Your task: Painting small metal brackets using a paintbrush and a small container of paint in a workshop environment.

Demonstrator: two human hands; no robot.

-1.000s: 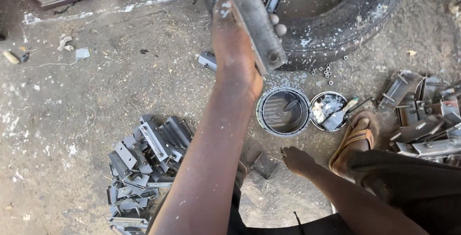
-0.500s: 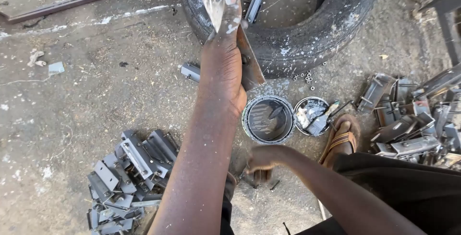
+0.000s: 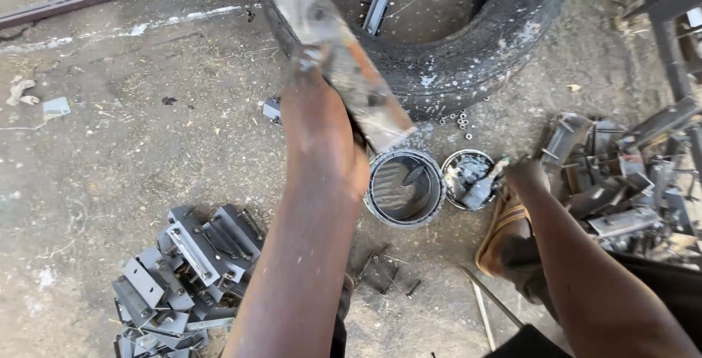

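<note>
While the left hand (image 3: 322, 120) is raised over the dirt floor (image 3: 124, 153), its fingers are wrapped tight around a flat metal bracket (image 3: 344, 54), grey with a patch of orange-brown, which slants from upper left to lower right in front of the old black tyre (image 3: 468, 65); the piece is blurred. Below its lower end stands a round tin of dark grey paint (image 3: 404, 186), and just beside that, on the right, a smaller tin (image 3: 468, 175) smeared with pale paint. The right hand (image 3: 526, 174) reaches to the smaller tin's rim, its fingers bunched at a brush handle (image 3: 486, 186) standing in the tin, though whether they actually pinch it cannot be told. A sandalled foot (image 3: 504, 234) rests just under that hand. At lower left lies a heap of grey-painted brackets (image 3: 183, 277); at right, a pile of bare metal brackets (image 3: 621, 182). One more metal piece (image 3: 378, 8) lies inside the tyre.
</note>
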